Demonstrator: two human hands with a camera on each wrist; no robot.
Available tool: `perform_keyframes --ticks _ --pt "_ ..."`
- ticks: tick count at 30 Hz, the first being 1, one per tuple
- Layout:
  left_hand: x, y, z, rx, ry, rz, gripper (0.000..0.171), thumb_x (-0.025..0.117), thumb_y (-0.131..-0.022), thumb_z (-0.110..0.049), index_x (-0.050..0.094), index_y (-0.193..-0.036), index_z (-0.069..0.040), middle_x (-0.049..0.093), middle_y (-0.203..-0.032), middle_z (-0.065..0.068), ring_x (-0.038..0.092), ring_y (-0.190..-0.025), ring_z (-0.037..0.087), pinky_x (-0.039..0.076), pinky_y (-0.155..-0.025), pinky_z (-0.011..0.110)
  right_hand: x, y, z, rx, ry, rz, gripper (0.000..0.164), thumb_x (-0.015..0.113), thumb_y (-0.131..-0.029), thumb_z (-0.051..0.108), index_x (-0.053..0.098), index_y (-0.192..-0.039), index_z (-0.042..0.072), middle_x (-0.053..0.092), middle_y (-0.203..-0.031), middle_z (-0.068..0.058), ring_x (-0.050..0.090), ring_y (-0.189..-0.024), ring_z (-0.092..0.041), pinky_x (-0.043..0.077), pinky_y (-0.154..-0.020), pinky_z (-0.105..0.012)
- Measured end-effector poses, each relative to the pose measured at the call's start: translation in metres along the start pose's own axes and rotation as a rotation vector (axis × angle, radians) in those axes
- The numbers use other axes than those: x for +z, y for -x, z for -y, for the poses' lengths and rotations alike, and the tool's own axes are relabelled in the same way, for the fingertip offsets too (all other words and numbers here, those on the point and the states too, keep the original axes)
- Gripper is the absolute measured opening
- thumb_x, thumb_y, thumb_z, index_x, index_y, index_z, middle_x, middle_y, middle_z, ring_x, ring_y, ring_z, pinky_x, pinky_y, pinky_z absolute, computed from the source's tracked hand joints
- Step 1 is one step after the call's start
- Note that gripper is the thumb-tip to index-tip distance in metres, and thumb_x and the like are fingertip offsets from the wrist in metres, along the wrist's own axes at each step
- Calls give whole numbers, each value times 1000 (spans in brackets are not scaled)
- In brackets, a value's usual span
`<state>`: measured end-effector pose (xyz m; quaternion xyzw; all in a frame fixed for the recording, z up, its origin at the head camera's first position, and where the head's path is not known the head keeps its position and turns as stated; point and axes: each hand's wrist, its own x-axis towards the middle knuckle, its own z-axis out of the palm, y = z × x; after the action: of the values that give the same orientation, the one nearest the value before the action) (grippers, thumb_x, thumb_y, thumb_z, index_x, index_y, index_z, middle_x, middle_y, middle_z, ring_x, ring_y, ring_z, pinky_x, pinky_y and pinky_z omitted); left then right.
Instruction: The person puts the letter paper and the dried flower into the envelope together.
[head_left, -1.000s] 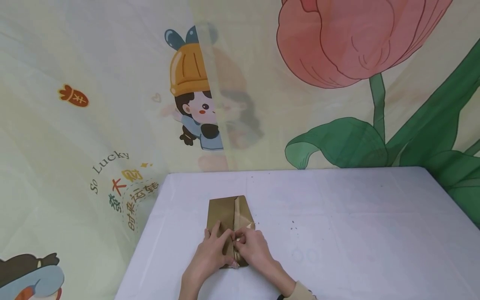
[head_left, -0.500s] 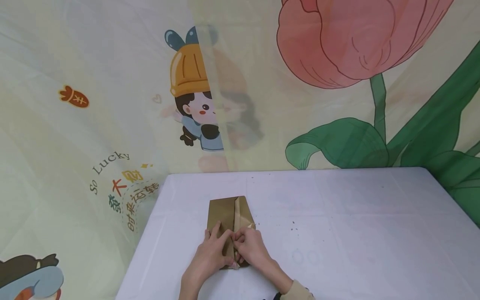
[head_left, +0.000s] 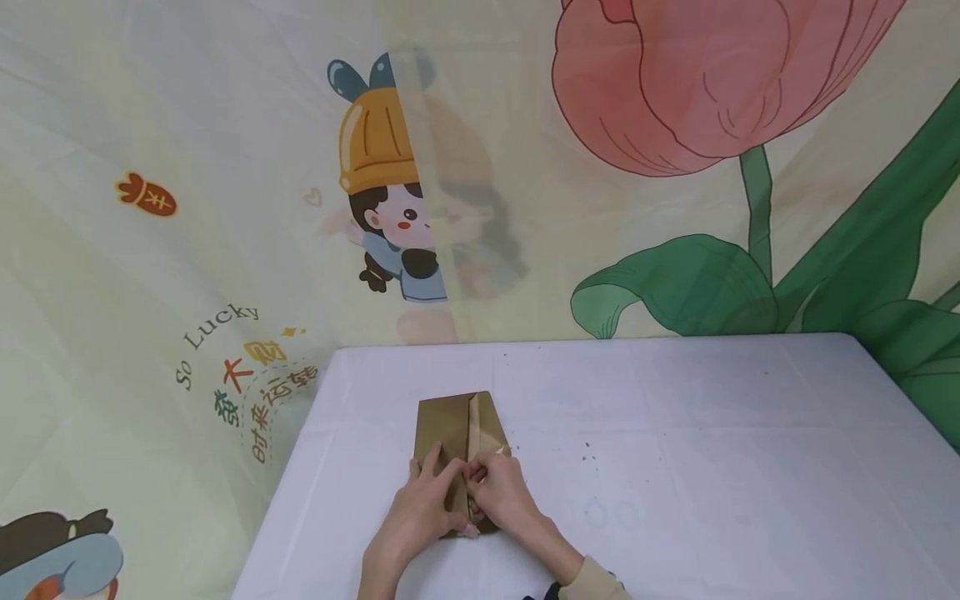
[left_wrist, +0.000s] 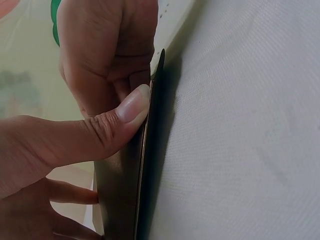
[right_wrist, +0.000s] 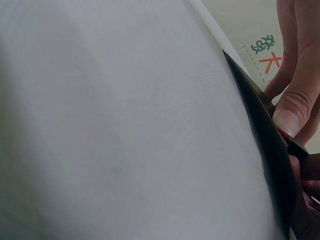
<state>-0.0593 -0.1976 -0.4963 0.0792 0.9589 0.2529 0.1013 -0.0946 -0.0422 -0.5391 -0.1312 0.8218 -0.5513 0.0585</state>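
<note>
A flat gold-brown folded paper packet (head_left: 442,421) lies on the table, with a lengthwise seam and a lighter, creased flap (head_left: 487,429) along its right part. My left hand (head_left: 420,504) rests on the packet's left half, fingers spread, its thumb pressing by the near edge. In the left wrist view that thumb (left_wrist: 132,107) lies against the edge of the packet (left_wrist: 120,185). At the seam, my right hand (head_left: 506,496) has its fingers curled and pinches the flap close to the left fingertips. The pinched part is mostly hidden by the fingers.
A white-covered table (head_left: 712,467) spreads out to the right and behind the packet. Small dark crumbs (head_left: 588,451) lie right of it. A printed cloth (head_left: 525,275) with a tulip and cartoon figure hangs behind the table.
Almost nothing differs. My right hand and forearm have shifted very slightly left at the seam; the left hand and the packet stay in place.
</note>
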Motion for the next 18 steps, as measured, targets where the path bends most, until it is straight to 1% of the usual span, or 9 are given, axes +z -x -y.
perform_keyframes --ticks 2,4,10,13,18 --pt "0 0 0 1 3 0 70 93 -66 -38 60 -126 -22 32 -159 34 27 -130 80 46 -81 80 1 -1 -1 -9 19 -12 12 72 -84 -9 70 -80 3 70 -68 -4 54 -43 5 49 -44 -17" --pt "1 0 0 3 4 -2 71 93 -66 -39 60 -127 -22 32 -159 35 27 -129 80 47 -81 80 2 -1 -1 -9 14 -13 13 72 -85 -8 70 -80 3 70 -68 -4 55 -43 5 49 -44 -17" --pt "2 1 1 16 -1 -14 73 92 -67 -39 59 -129 -21 33 -157 37 30 -128 81 49 -78 78 5 -2 -3 2 -42 -10 11 72 -87 -8 71 -81 1 70 -67 -6 58 -43 0 51 -42 -21" --pt "1 1 1 12 2 -16 73 92 -67 -40 59 -129 -22 33 -158 36 30 -128 80 48 -78 79 6 -3 -4 2 -49 -14 9 71 -87 -9 72 -83 -1 71 -69 -8 58 -43 0 51 -42 -21" --pt "1 -1 2 4 14 -20 74 93 -67 -41 59 -131 -24 32 -160 34 29 -130 79 44 -80 83 6 -7 -6 3 -22 -40 9 71 -86 -9 74 -85 -1 72 -70 -8 55 -43 3 50 -42 -20"
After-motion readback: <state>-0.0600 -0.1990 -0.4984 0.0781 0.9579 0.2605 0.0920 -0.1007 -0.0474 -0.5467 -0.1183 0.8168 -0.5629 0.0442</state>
